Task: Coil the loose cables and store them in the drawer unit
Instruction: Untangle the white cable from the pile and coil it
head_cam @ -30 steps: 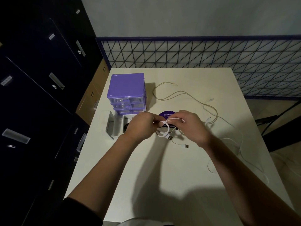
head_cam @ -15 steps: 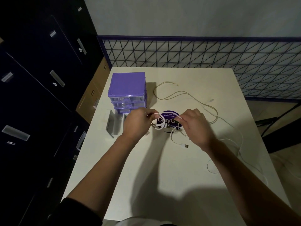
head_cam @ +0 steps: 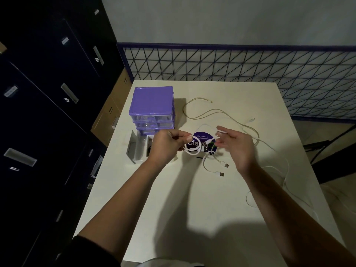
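Observation:
My left hand (head_cam: 167,145) pinches a small coil of white cable (head_cam: 192,151) just above the table, in front of the purple drawer unit (head_cam: 152,108). My right hand (head_cam: 236,147) pinches the same cable's free length a little to the right. Its USB plug (head_cam: 225,165) dangles below. Beside the unit lies a pulled-out clear drawer (head_cam: 137,149), partly hidden by my left hand. A beige cable (head_cam: 202,112) and a long white cable (head_cam: 285,170) lie loose on the table.
A round purple sticker (head_cam: 202,136) lies on the white table (head_cam: 192,209) under the hands. Dark filing cabinets (head_cam: 48,112) stand at the left. A wire mesh fence (head_cam: 250,74) runs behind the table. A second USB plug (head_cam: 221,174) lies near the first.
My hands have drawn apart, the right one moving right and up with the cable's free length. The coil stays in my left hand.

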Available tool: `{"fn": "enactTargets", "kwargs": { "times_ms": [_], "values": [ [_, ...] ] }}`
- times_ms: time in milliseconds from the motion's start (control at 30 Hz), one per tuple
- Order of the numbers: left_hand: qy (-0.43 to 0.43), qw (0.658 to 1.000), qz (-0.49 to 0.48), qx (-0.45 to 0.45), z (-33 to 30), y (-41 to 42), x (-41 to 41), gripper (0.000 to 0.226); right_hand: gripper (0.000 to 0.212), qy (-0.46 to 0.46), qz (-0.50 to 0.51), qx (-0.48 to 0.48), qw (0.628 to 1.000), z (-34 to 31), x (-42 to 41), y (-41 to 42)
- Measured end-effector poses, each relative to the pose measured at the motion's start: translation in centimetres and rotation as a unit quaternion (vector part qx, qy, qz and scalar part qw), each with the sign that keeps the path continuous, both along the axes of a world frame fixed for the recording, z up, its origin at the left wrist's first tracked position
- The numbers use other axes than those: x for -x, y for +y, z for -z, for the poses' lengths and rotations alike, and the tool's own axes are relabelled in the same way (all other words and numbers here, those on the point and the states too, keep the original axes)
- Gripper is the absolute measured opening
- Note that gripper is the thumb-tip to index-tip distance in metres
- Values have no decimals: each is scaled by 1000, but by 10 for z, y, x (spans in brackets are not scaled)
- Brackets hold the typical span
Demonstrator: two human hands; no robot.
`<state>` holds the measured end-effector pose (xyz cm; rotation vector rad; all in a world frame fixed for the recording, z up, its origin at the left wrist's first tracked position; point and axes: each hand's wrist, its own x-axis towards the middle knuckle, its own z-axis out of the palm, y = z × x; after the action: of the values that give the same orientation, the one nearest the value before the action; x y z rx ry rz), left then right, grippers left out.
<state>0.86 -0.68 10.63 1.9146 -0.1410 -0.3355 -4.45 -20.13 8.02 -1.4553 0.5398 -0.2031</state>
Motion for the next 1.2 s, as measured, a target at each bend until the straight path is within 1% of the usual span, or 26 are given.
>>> {"fn": "enactTargets", "kwargs": {
  "times_ms": [33, 100, 167, 300, 400, 567, 667, 800, 867, 933, 1033, 1100, 1133, 1200],
  "values": [
    [4, 1000, 0, 6, 0, -1, 1, 16, 24, 5, -3, -37, 999, -4, 0, 3],
    [9, 1000, 4, 12, 0, -4, 2, 14, 23, 8, -5, -59, 998, -11, 1, 10],
    [12, 1000, 9, 17, -1, -6, 4, 13, 21, 19, -13, -62, 998, -12, 2, 15],
    [12, 1000, 6, 23, -4, -9, 6, 12, 18, 65, -69, -40, 995, -12, 1, 16],
    [14, 1000, 5, 23, -4, -10, 6, 14, 17, 69, -96, -56, 991, -10, 1, 14],
    [7, 1000, 15, 20, -6, -14, 8, 14, 27, 79, -138, -68, 985, -18, 4, 19],
    [2, 1000, 9, 10, -5, -14, 6, 16, 31, 92, -169, -57, 980, -21, 3, 19],
    [-2, 1000, -4, 1, -4, -12, 2, 19, 34, 93, -222, -81, 967, -25, 4, 18],
    [-12, 1000, -3, -7, -4, -12, 1, 19, 41, 93, -231, -71, 966, -24, 5, 18],
    [-19, 1000, -2, -6, -3, -13, 1, 17, 46, 79, -212, -77, 971, -25, 4, 19],
    [-30, 1000, -6, -5, -3, -15, 2, 17, 48, 71, -159, -35, 984, -28, 4, 25],
    [-39, 999, -11, -4, -3, -15, 2, 19, 58, 73, -107, 11, 992, -24, 3, 29],
    [-44, 999, -15, -4, -2, -15, 1, 20, 64, 80, -81, 52, 992, -21, 3, 30],
    [-56, 998, -22, -7, 0, -13, 1, 19, 67, 123, -55, 161, 978, -20, 4, 32]
  ]
}}
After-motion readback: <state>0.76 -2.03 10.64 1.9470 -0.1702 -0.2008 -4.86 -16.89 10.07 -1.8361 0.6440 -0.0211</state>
